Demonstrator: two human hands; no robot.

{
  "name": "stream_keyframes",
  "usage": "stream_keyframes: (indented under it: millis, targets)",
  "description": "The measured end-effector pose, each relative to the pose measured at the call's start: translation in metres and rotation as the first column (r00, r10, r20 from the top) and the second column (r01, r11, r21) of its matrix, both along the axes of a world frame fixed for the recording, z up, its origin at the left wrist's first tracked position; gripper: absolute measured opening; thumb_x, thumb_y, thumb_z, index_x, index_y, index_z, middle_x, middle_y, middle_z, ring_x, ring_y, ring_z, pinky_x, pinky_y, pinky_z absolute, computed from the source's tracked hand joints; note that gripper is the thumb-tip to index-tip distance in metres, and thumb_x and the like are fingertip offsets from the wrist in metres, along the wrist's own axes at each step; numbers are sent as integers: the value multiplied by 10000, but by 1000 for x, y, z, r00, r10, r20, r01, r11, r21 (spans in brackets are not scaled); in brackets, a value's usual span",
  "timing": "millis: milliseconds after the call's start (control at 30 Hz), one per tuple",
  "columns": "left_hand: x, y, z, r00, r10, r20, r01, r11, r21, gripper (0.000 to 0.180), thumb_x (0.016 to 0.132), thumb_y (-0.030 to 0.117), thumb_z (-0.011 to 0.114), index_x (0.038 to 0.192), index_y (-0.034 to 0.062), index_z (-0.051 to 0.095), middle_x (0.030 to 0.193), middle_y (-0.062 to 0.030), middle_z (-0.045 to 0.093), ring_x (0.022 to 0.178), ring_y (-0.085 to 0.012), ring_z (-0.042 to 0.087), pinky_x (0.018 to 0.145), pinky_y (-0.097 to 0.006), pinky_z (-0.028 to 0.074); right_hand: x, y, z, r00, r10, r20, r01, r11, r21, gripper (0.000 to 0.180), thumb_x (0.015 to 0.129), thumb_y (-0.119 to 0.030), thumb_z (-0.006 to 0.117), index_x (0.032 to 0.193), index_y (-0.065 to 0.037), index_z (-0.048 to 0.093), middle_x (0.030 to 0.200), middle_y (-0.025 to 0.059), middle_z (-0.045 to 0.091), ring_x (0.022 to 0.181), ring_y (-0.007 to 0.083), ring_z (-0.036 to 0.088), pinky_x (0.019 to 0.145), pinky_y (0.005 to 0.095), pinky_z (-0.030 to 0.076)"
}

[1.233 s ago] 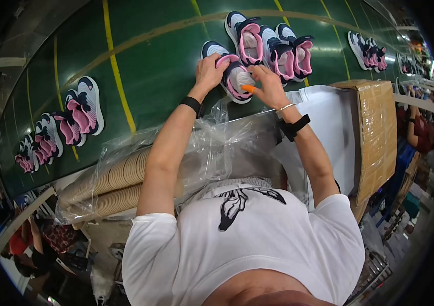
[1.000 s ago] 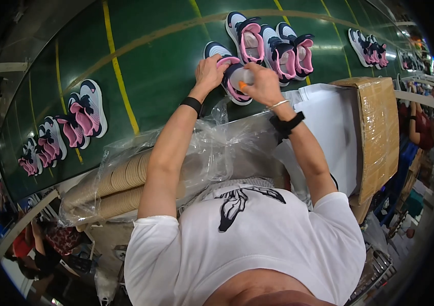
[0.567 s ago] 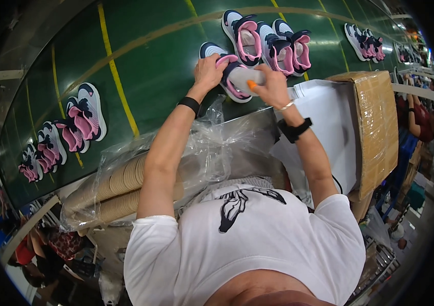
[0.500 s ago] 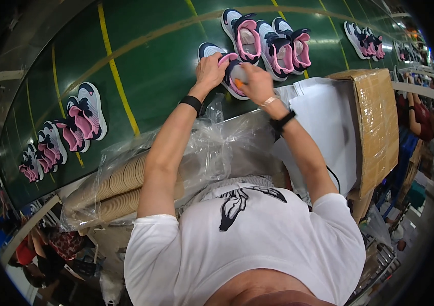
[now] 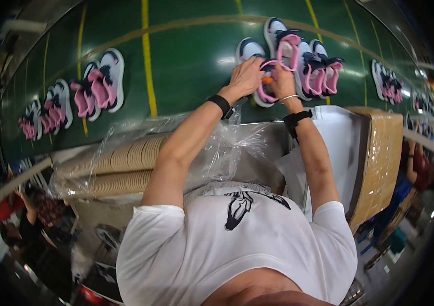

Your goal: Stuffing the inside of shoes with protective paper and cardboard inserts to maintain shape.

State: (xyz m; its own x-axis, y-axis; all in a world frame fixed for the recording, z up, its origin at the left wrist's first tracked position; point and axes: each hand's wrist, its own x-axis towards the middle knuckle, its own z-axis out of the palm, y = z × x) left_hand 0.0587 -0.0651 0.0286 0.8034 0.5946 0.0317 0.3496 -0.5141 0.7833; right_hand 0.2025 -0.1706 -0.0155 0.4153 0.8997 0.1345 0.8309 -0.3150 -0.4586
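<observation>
A navy, white and pink sneaker [image 5: 251,48] lies on the green surface in front of me, its toe pointing away. My left hand [image 5: 246,78] grips its upper near the pink collar, fingers wrapped over the side. My right hand [image 5: 282,85] reaches down into the shoe opening, its fingertips mostly hidden inside. A small orange thing [image 5: 267,80] shows beside those fingers; its kind is unclear. Just right of my hands stands a matching sneaker [image 5: 274,31], with a pair of sneakers [image 5: 311,74] beyond it.
More matching sneakers [image 5: 110,76] stand in groups on the yellow-lined green belt [image 5: 186,66], left and far right. Near me lie stacked tan curved pieces [image 5: 125,158] in clear plastic. At right is a cardboard box [image 5: 380,163] with white sheets [image 5: 337,140].
The view has shifted, so the shoes and belt lines sit further right. My right hand has gone deeper into the shoe opening; my left hand keeps its hold on the sneaker.
</observation>
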Motion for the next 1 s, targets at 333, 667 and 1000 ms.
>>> stream_keyframes:
  millis: [333,667,1000]
  targets:
    - [-221,51,118,997,-30,-73,35,997,65,291,758,207,662,982,32,600,982,-114,621,920,-291,597,794,-354,471,-70,53,78,982,161,-96,-121,937,329,355,707,-186,751,989,-44,590,841,126,626,784,270,614,681,333,490]
    - [-349,-21,84,985,-34,-170,51,994,92,533,650,264,756,1125,96,581,1116,-119,592,1087,-313,523,927,-408,391,-320,11,66,150,236,-960,-467,873,141,83,775,-2,648,853,15,670,769,32,648,707,83,580,644,227,478]
    - [-328,-18,114,996,-67,-51,68,998,14,809,634,330,791,1310,74,428,1196,-133,545,1081,-287,531,952,-378,397,-230,-39,128,157,279,-948,-156,954,255,138,753,92,538,811,17,637,797,22,626,761,86,567,697,226,455]
